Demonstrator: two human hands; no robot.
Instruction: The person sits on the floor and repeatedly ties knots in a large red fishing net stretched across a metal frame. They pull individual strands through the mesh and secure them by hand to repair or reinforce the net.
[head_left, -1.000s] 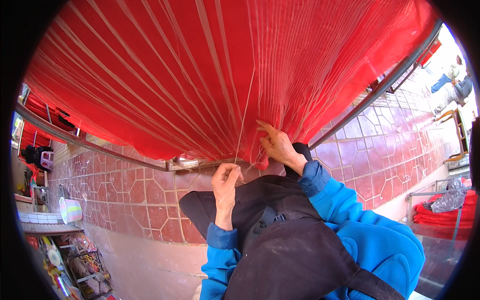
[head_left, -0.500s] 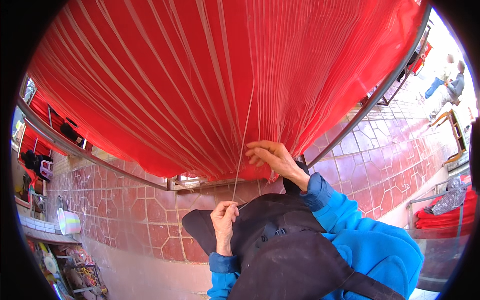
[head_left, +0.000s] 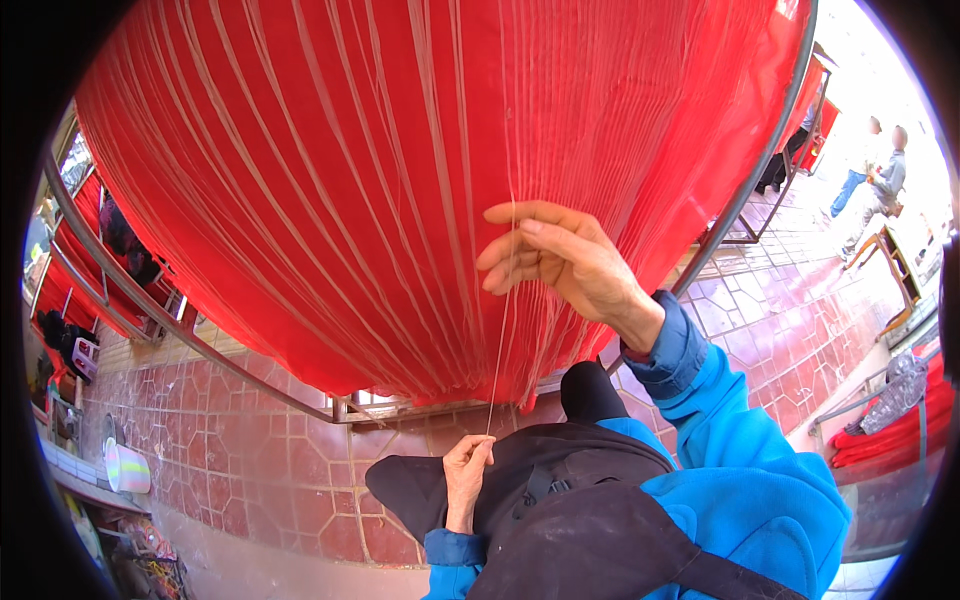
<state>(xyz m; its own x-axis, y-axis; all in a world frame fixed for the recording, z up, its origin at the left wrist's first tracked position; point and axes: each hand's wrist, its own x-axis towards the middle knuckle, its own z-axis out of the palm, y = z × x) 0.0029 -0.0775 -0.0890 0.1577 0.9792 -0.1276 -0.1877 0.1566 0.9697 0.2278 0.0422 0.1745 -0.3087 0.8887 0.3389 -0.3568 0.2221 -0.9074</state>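
Note:
A wide red cloth (head_left: 445, 180) spreads in front of me, crossed by many pale threads (head_left: 280, 180) that draw together toward its near edge. My left hand (head_left: 467, 475) is closed in a pinch on the lower end of a pale thread (head_left: 497, 375), in front of my dark apron. The thread runs taut up to the cloth. Higher up, my right hand (head_left: 575, 260) is raised over the cloth with its fingers apart and bent a little. The thread passes by these fingers; whether they touch it I cannot tell.
A curved metal frame (head_left: 210, 350) surrounds the cloth. Reddish tiles (head_left: 270, 440) cover the floor. A pale bucket (head_left: 128, 468) stands at left, and red cloth (head_left: 890, 430) is piled at right. Two people (head_left: 880, 180) are far off at the upper right, beyond a wooden chair (head_left: 890, 275).
My right hand has risen away from me along the thread, and its fingers have opened wider. The left hand keeps its pinch and sits slightly lower. The whole view has shifted a little.

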